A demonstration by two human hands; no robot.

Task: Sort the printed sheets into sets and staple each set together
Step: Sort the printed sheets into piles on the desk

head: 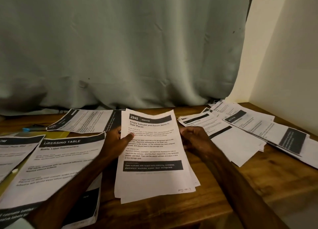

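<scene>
Stack of printed sheets (pixel 152 175), frame centre, top page headed "2945 BEDROOM".
Left edge pinched by left hand (pixel 117 141), right edge gripped by right hand (pixel 194 139); "DRESSING TABLE" sheet (pixel 56 161) at lower left.

A stack of printed sheets (pixel 151 160), its top page headed "2945 Bedroom", tilts up at the centre, with a "Dressing Table" sheet (pixel 56 160) flat at its left and a loose spread of sheets (pixel 249 130) at its right.
</scene>
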